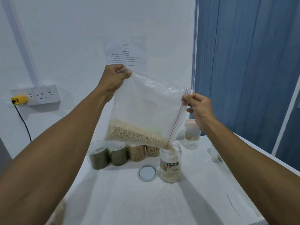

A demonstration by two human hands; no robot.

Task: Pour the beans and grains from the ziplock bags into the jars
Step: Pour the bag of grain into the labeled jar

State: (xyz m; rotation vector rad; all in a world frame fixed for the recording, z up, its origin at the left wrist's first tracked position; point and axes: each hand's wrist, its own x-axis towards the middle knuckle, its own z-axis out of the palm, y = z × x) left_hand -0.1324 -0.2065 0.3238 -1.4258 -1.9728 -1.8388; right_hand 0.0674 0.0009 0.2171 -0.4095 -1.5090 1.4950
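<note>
Wall socket: a white double wall socket with a yellow plug (19, 99) sits far left on the wall, well apart from the work (no trouble from there).
Left hand: the left hand (116, 77) is clenched on the upper corner of the bag, with the film bunched in the fist, and it holds this corner high.
Filled jars: four clear round jars (118, 154) stand in a row at the back of the white tabletop (129, 200). Two hold green beans and two hold pale beans. They are below and behind the bag, near the open jar.
Bag: the clear plastic ziplock bag with a red zip line (146, 103) hangs tilted above the tabletop, with its low corner at the mouth of the open jar.
Grains: the small pale grains (134, 133) lie along the low edge and run out at that corner.
Handling: I judge the film to be thin, soft and slippery. Nearly all the weight is in the grains, and it will shift when the tilt changes. The best places to hold are a corner and the stiffer zip strip (as both hands do).
Lid: a round grey-white lid (147, 173) lies flat just beside the open jar, on its left.
Open jar: the clear labelled jar (170, 164) stands upright and partly filled. No hand holds it, so I think a push from the bag could tip it.
Right hand: the right hand (198, 106) pinches the zip edge between thumb and fingers.
Small jar: a clear jar with a pink lid (192, 132) stands further back on the right, apart from the pouring.
</note>
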